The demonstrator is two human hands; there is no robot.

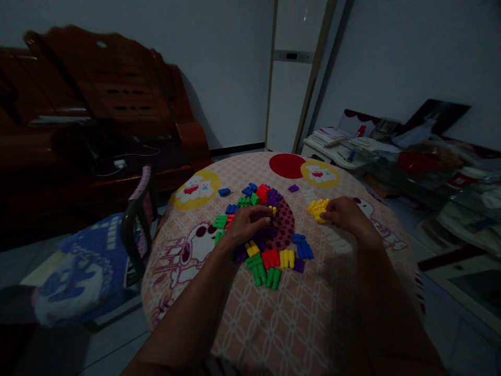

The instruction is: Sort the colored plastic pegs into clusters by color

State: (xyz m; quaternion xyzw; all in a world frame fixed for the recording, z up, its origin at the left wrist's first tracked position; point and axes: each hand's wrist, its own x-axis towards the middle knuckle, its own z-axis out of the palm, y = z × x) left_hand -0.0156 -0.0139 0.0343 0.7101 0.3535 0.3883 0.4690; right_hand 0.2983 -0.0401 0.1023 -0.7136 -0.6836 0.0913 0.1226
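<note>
My left hand (249, 223) hovers over the loose plastic building blocks, its fingertips closed at a small yellow block (273, 211). To the right, my right hand (345, 215) pinches the near side of a cluster of yellow building blocks (318, 208). Around my left hand lie red blocks (270, 258), green blocks (257, 270), blue blocks (302, 246) and purple blocks (274, 197). A yellow block (287, 258) sits beside the red ones at the near side. My left hand hides part of the pile.
A patterned tablecloth (250, 318) covers the round table. At left stand a chair with a blue cushion (90, 266) and a wooden bench (113, 89). A cluttered glass-topped stand (422, 183) is at right, and a tall white cabinet unit (291, 99) stands behind.
</note>
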